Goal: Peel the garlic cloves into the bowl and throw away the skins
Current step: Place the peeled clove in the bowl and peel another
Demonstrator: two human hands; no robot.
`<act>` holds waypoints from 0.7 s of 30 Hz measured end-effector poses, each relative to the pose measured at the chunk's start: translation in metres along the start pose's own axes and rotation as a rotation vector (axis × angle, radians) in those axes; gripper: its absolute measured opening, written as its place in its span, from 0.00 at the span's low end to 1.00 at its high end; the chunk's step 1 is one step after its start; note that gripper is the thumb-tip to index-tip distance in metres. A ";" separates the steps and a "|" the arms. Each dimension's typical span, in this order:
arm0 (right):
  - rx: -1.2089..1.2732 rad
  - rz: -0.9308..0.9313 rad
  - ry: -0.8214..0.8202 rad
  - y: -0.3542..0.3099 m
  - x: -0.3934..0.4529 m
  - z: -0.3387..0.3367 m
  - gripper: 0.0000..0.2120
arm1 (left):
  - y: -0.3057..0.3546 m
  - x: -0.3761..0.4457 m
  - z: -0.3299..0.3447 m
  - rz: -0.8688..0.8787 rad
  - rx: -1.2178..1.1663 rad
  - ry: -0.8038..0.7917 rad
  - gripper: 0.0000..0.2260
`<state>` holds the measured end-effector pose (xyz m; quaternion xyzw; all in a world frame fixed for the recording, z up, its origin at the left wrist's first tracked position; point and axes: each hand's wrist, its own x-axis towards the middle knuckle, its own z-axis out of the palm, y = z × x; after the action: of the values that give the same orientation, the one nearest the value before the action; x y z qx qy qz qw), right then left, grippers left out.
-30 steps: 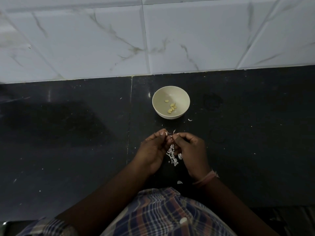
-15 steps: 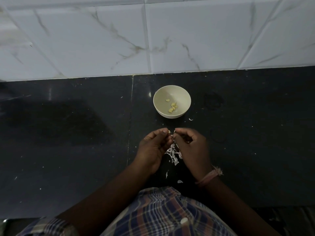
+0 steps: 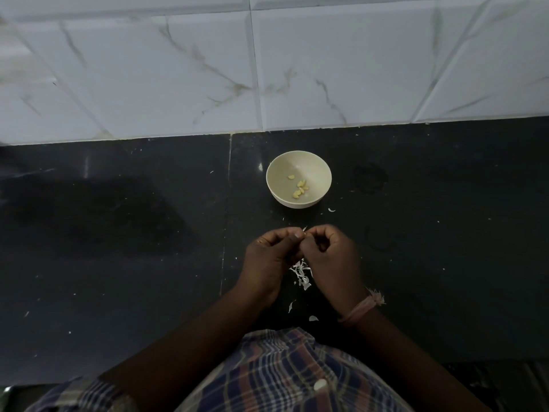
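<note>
White marble-veined tile wall (image 3: 326, 60) fills the top; below it a dark countertop (image 3: 118, 233), speckled w/ pale flecks. Plaid shirt (image 3: 285, 373) at bottom centre, both forearms reaching fwd over it. Left hand (image 3: 271, 254) & right hand (image 3: 328, 254) meet knuckle to knuckle just in front of the bowl (image 3: 279, 179); fingers of both curled in, tips pinching a garlic clove (image 3: 304, 229) btwn them. Only a pale sliver of it shows at the fingertips, rest hidden. Cream bowl sits near the wall, apart from the hands, w/ a few yellowish peeled cloves (image 3: 300, 187) inside. Pile of white skins (image 3: 301, 273) on the counter under & btwn the wrists, a few stray bits nearer the shirt. Pinkish thread band (image 3: 361, 309) on right wrist.
</note>
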<state>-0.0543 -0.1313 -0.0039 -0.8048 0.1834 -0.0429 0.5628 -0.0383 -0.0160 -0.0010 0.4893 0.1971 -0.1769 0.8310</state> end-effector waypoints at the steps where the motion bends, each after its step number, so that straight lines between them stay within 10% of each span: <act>1: -0.023 -0.005 -0.008 0.000 0.000 0.000 0.03 | 0.001 -0.001 0.000 0.000 0.006 -0.002 0.04; 21: 0.088 0.099 -0.142 0.000 0.006 -0.004 0.05 | 0.001 0.004 -0.005 0.000 0.097 -0.041 0.04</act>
<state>-0.0500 -0.1370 -0.0029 -0.7702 0.1806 0.0342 0.6108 -0.0353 -0.0114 -0.0051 0.5255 0.1712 -0.1961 0.8100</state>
